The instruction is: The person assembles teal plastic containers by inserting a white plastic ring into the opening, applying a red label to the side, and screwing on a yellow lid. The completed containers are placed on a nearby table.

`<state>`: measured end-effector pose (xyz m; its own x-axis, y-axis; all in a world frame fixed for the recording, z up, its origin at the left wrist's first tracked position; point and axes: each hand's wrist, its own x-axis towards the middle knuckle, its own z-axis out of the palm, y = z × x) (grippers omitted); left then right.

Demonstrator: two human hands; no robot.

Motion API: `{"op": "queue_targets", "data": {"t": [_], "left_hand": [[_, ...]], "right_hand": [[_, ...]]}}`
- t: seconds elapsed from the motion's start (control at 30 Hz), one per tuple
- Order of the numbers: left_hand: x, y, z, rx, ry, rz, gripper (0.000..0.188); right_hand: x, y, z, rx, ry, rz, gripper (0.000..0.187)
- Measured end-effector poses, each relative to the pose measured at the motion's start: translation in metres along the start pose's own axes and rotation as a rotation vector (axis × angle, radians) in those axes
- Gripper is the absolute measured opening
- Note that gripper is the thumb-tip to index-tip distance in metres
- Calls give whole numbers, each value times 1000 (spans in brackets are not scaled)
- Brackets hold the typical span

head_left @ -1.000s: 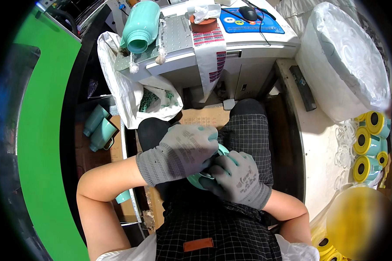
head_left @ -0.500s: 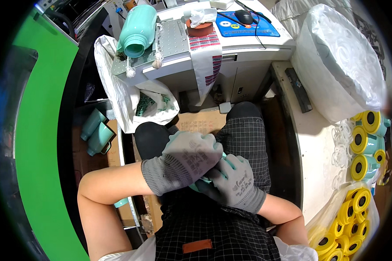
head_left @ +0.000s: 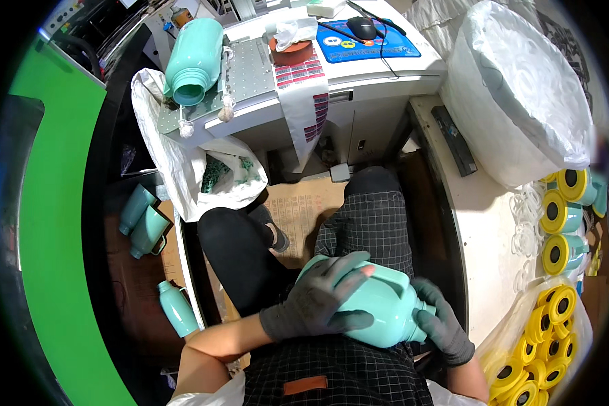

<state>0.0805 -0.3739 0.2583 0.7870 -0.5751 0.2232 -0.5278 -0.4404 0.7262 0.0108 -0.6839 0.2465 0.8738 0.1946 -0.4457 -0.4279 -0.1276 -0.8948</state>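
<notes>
A glossy mint-green jug (head_left: 386,304) with a moulded handle lies on its side across my lap, its threaded neck pointing right. My left hand (head_left: 321,298), in a grey work glove, is wrapped over the body near the base, with the thumb along the near side. Gloved the same way, my right hand (head_left: 446,328) grips around the neck and shoulder. The mouth of the jug is hidden by those fingers. Another mint-green jug (head_left: 196,57) lies on a perforated metal plate (head_left: 254,74) on the white bench, its open mouth toward me.
A white sack (head_left: 240,196) hangs below the bench edge. Several green jugs (head_left: 177,308) lie in a box at left. Along the right-hand bench stand yellow-ended green pieces (head_left: 563,213), a bag of yellow rings (head_left: 555,308), white rings (head_left: 524,223) and a large white sack (head_left: 494,101).
My crossed hands have come apart and turned palms inward. The jug, mostly covered before, now lies exposed between them. The view has shifted slightly.
</notes>
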Motion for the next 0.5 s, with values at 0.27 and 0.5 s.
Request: {"op": "queue_targets", "data": {"t": [0.27, 0.5], "left_hand": [[124, -253, -66, -541, 866, -750, 78], [130, -258, -15, -495, 592, -526, 71]], "right_hand": [[9, 18, -11, 421, 275, -229, 81], [25, 42, 11, -219, 604, -462, 118]]}}
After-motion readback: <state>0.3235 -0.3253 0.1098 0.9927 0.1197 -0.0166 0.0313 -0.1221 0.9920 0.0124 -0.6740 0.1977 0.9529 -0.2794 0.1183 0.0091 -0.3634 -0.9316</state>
